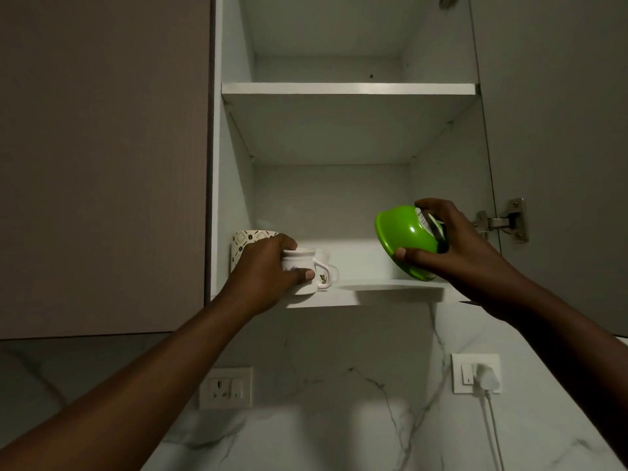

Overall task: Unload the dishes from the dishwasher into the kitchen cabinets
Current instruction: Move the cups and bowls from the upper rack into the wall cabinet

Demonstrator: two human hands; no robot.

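Observation:
An open white wall cabinet [350, 89] fills the upper middle of the head view. My left hand [263, 273] grips a small white mug [300, 266] standing at the left of the bottom shelf [373, 292]. A second white mug [327, 271] with a handle stands right behind it, and a patterned cream mug [248, 241] sits further back in the left corner. My right hand [455, 251] holds a green bowl [406, 241] tilted on its side, its rim low over the right part of the bottom shelf.
The cabinet door [557, 130] stands open at the right, with a metal hinge [506, 222]. A closed brown cabinet door [102, 158] is at the left. Below is a marble backsplash with a wall socket [226, 387] and a switch with a white plug [479, 373].

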